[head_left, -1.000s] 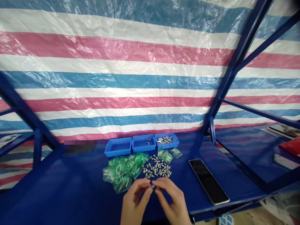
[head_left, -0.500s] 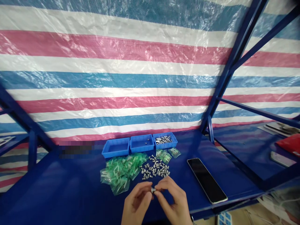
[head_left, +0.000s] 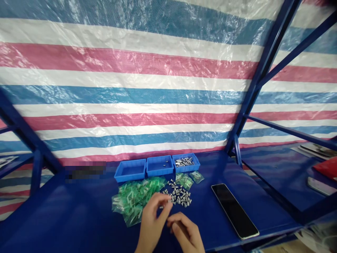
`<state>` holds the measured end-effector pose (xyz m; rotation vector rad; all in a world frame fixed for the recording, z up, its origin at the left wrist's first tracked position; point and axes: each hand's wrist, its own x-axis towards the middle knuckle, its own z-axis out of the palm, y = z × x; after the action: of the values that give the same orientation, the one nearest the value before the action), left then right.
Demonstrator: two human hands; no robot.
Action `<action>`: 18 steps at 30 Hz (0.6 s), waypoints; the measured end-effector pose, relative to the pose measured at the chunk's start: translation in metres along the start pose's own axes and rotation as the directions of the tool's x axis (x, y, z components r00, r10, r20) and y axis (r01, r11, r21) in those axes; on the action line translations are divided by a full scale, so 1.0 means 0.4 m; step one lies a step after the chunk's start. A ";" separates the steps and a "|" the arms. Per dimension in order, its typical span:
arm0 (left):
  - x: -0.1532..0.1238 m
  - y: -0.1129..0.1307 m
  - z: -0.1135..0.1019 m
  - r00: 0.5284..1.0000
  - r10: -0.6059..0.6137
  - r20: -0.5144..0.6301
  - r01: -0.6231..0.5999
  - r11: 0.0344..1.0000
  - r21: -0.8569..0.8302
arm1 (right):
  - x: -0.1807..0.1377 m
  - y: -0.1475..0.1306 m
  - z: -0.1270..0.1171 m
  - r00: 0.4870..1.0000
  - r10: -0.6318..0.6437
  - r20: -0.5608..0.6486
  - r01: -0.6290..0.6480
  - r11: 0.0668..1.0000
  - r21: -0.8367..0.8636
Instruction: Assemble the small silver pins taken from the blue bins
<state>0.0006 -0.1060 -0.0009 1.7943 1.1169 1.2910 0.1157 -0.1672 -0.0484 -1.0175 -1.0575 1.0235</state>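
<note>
My left hand [head_left: 154, 218] is at the front edge of a pile of silver screws [head_left: 181, 196], thumb and index finger closed. A small silver screw [head_left: 170, 201] shows between those fingertips, partly covered. Lower and to the right, my right hand [head_left: 184, 230] is curled with thumb and fingers together. Whatever it may hold is hidden. Left of the screws, beside my left hand, lies a heap of clear bags with green contents [head_left: 137, 196]. Two or so more small bags [head_left: 184, 180] lie behind the screws.
Three blue trays stand in a row at the back: the left tray [head_left: 130, 178], the middle tray [head_left: 160, 172] with a few small pieces, and the right tray [head_left: 193, 167] with metal parts. A phone [head_left: 234, 211] lies right. Blue frame posts [head_left: 252, 89] flank the table [head_left: 86, 218].
My hands have come apart from the small piece they shared. The left moved up toward the screws; the right dropped lower and curled. The view tilted slightly upward.
</note>
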 end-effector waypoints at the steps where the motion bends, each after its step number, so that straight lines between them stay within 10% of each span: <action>1: 0.046 -0.008 -0.004 0.998 0.068 -0.008 -0.067 0.996 0.065 | 0.001 0.000 -0.003 1.000 0.012 -0.015 -0.012 1.000 -0.005; 8: 0.292 -0.090 -0.047 0.984 0.180 0.005 -0.173 0.935 0.311 | 0.006 -0.007 -0.043 0.994 0.027 -0.102 -0.034 0.997 -0.064; 18: -0.040 -0.129 -0.034 0.987 0.123 0.103 -0.160 0.714 0.682 | 0.022 0.015 -0.086 0.992 0.049 -0.118 -0.066 0.988 -0.141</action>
<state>-0.0284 -0.0980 -0.0479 2.4783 1.6007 0.9482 0.1499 -0.1626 -0.0588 -1.2171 -1.0242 0.9334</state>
